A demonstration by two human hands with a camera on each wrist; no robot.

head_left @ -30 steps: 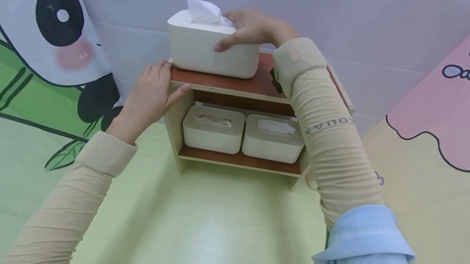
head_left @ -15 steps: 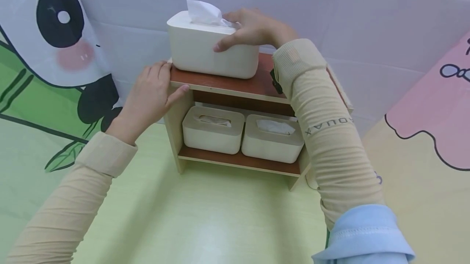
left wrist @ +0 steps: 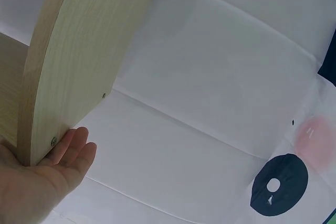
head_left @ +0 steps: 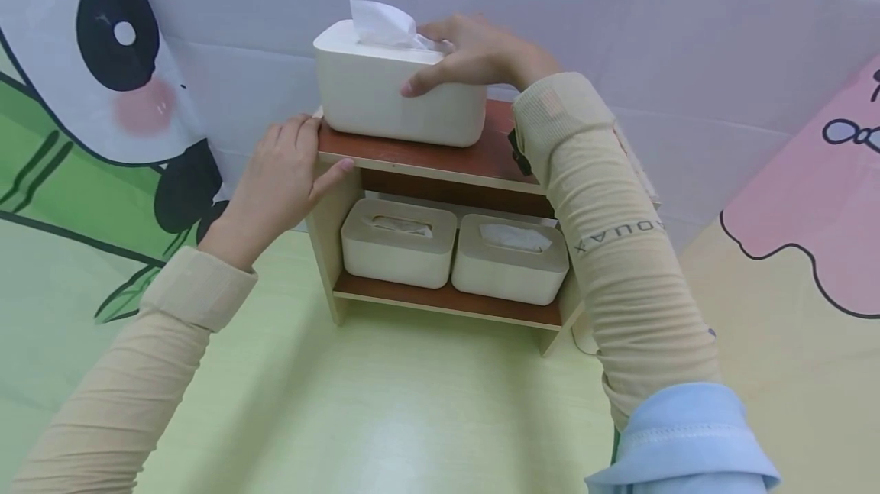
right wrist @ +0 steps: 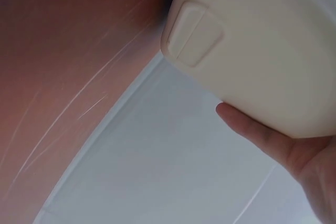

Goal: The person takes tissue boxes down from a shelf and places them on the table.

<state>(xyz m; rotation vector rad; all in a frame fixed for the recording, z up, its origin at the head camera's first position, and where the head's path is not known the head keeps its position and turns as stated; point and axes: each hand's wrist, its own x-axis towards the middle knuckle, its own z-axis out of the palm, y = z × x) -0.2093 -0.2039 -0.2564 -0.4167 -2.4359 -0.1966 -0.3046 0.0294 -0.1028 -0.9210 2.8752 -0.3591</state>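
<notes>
Your right hand (head_left: 470, 51) is clamped over the right part of the upper tissue box (head_left: 399, 97) from above, thumb pressed on the front face, fingers reaching across the top to the back. The box sits upright under that palm, on the left part of the brown top board (head_left: 502, 139), with a white tissue (head_left: 381, 23) standing out of its slot. Your left hand (head_left: 285, 162) grips the board's left end, its thumb on the front edge, just beside the box. Below, two more boxes, left (head_left: 399, 246) and right (head_left: 509, 261), stand side by side on the lower board (head_left: 454, 299). The shelf unit (head_left: 327, 242) stands on the pale bench (head_left: 392, 410), before a printed cloth (head_left: 687, 51).
</notes>
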